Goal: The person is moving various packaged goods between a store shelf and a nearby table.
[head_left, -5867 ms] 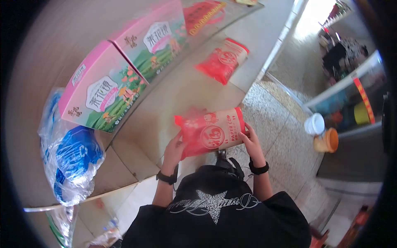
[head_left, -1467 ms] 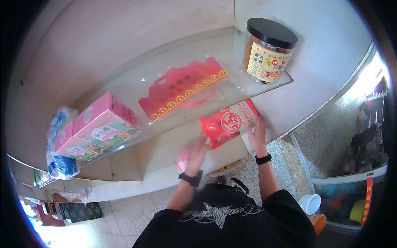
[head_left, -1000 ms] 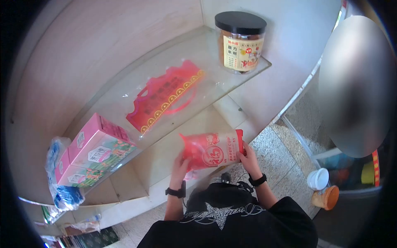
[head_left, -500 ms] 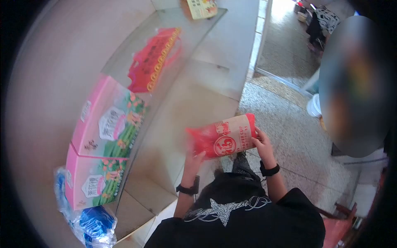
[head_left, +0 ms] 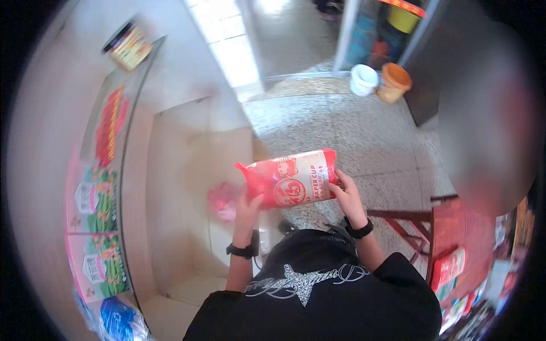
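Note:
A red and beige packet marked "PAPER CUP" [head_left: 296,181] lies across both hands in front of the black shirt. My left hand [head_left: 248,206] grips its red, crumpled left end. At the other end, the fingers and thumb of my right hand [head_left: 344,193] close on the packet's edge. Each wrist wears a black band. Just left of my left hand, a pink plastic-wrapped item [head_left: 224,202] shows behind, low in the pale shelf unit [head_left: 170,187].
Pink boxes [head_left: 94,199], a red packet [head_left: 110,128], a jar [head_left: 129,48] and a blue plastic-wrapped item [head_left: 119,318] stand left. White [head_left: 363,79] and orange buckets [head_left: 393,82] sit by the doorway. A reddish-brown table [head_left: 466,227] bears packets at right.
The view has swung right, bringing the table and orange bucket into sight and shifting the shelf goods left. Both hands still hold the packet.

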Available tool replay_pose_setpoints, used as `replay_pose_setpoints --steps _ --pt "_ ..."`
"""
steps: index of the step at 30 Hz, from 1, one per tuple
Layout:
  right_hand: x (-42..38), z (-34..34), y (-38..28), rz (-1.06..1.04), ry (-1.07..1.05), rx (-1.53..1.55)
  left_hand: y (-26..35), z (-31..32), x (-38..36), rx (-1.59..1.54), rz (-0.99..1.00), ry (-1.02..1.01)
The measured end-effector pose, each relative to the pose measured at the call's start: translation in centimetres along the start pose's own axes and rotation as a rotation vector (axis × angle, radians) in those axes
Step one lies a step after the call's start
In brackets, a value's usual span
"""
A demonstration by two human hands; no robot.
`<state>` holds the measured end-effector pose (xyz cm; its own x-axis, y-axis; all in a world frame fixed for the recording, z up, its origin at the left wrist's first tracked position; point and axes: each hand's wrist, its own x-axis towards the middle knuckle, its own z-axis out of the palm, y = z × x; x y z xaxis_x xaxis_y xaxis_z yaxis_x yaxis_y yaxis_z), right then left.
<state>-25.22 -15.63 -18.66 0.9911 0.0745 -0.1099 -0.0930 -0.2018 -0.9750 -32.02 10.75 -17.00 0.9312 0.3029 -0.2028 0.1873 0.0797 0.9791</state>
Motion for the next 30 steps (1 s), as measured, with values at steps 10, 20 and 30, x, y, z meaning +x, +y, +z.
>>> replay_pose_setpoints --steps 10,20,30 --pt "-9.4 -18.7 3.8 0.150 0.550 -0.096 0.8 21.8 0.4 0.036 -0.056 -0.555" --pt "-19.7 -39.2 10.4 0.330 0.985 -0.354 -4.5 44.2 -10.4 0.037 -0.161 -1.199" --pt "-22.1 -53.5 9.1 0.487 1.148 -0.698 -11.6 56.7 -17.5 -0.033 -1.059 -1.428"
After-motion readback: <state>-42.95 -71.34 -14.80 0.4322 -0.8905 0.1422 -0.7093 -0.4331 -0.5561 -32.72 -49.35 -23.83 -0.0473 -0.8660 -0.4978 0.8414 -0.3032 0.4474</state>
